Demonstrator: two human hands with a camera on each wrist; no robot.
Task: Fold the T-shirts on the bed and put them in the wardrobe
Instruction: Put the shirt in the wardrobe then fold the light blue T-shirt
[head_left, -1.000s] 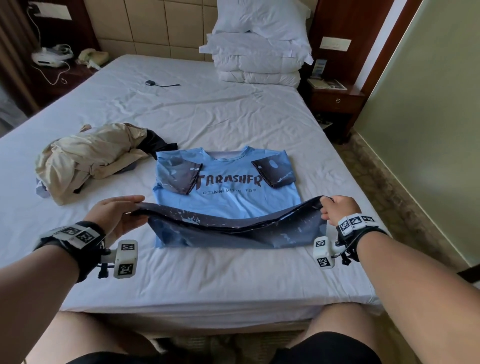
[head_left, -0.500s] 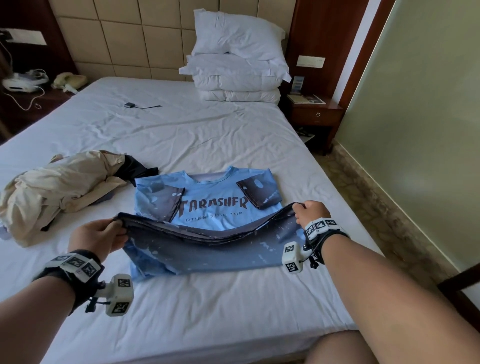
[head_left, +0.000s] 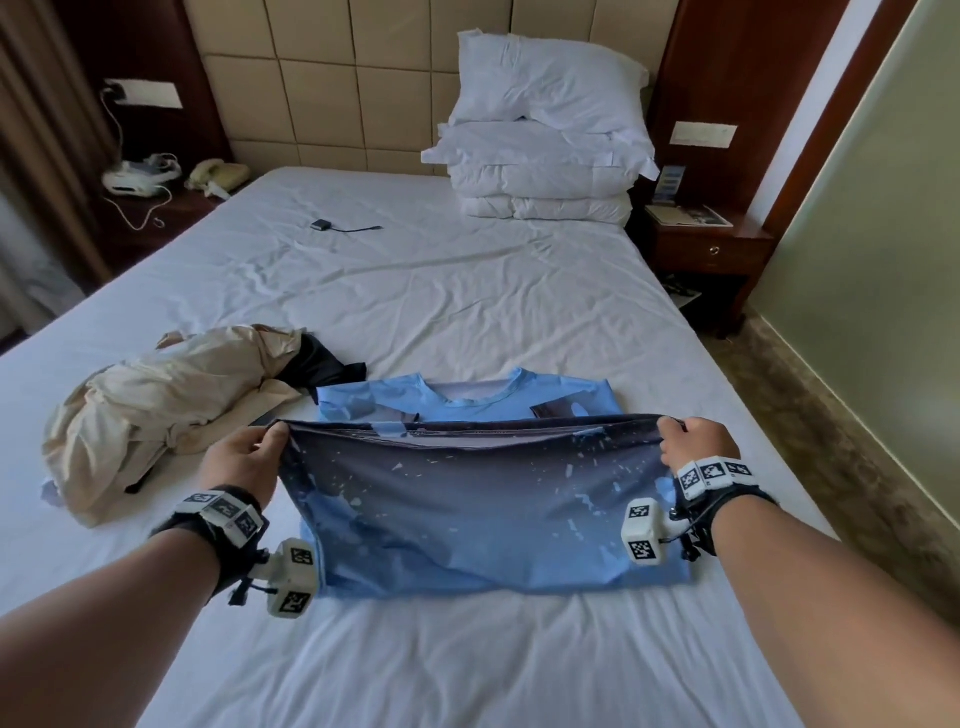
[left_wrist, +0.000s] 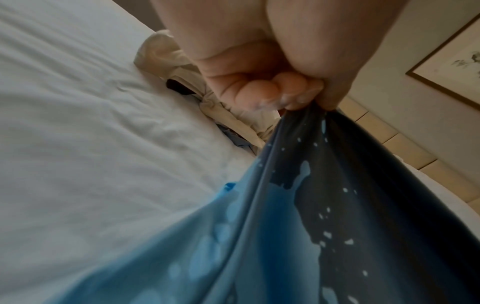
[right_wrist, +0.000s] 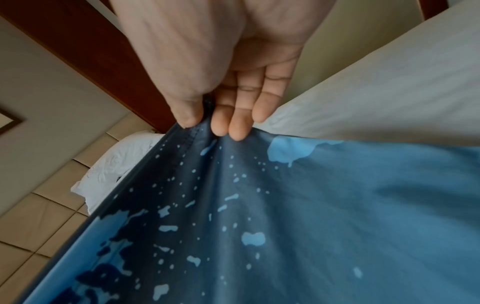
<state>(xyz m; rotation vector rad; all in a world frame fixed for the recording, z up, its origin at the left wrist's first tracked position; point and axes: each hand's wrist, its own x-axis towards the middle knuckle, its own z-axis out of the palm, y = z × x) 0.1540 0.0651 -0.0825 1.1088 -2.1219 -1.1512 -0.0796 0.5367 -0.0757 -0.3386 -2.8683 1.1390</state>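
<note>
The lifted hem (head_left: 475, 427) hides the blue T-shirt (head_left: 467, 397) chest and sleeves.

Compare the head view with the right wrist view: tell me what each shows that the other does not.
Only the head view shows the left hand, the beige clothes pile, the shirt's collar and the nightstand. Only the right wrist view shows the right hand from the palm side, thumb and fingers pinching the hem. Both show the blue T-shirt, the white sheet and the pillows.
</note>
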